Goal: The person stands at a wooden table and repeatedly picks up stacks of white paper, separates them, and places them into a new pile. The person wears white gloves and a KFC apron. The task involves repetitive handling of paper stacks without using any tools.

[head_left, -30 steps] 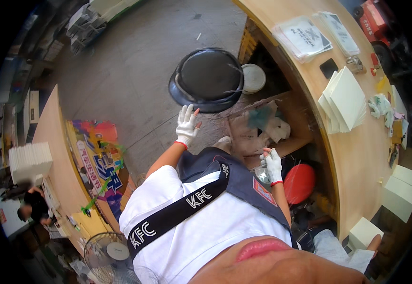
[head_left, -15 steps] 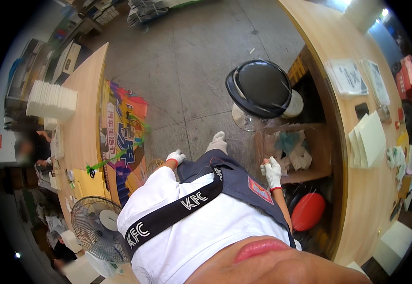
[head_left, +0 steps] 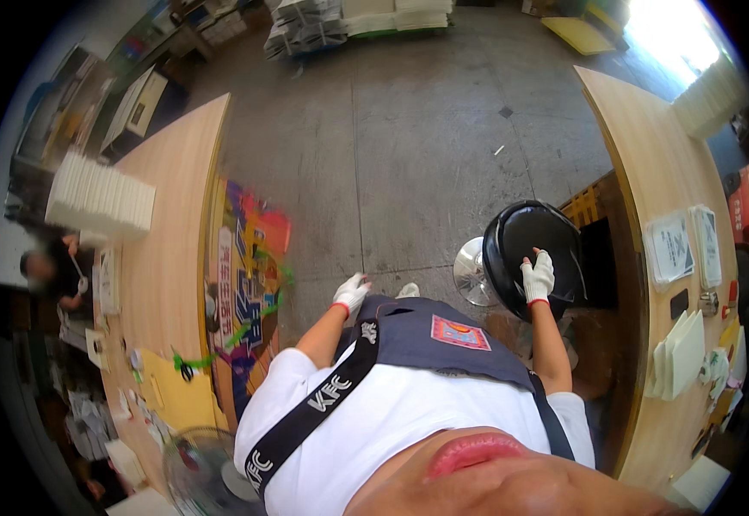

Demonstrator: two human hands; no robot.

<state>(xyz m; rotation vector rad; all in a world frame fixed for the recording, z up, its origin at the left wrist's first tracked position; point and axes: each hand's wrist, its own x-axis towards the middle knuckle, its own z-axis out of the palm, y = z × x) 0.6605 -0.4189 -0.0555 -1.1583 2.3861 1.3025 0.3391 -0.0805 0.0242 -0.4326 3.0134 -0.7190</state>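
The concrete floor (head_left: 409,155) fills the middle of the view, between two long wooden runs. The left surface (head_left: 168,224) carries a stack of white sheets (head_left: 99,196) near its far end, with loose papers and small items toward the near end; a colourful printed banner (head_left: 249,284) hangs down its front face. The right surface (head_left: 650,172) curves along the opposite side and bears flat plastic-sleeved sheets (head_left: 671,249), a fan of white cards (head_left: 682,354) and a small dark device (head_left: 679,303).

Between the person and the right surface stands a black stool (head_left: 512,245), with a round seat and its chrome base disc (head_left: 471,273) showing to the left. The stool sits just beside the surface's front edge, close against a yellow-and-black crate (head_left: 588,206).

The right hand (head_left: 537,277), in a white glove with a red cuff, rests on the seat's near part, fingers laid over it; the grip is on the stool seat. The left hand (head_left: 351,292), gloved alike, hangs just beside the dark apron (head_left: 443,340), loosely curled with nothing in it.

A standing fan (head_left: 202,473) sits at the lower left. Another person (head_left: 56,275) is at the far left edge.
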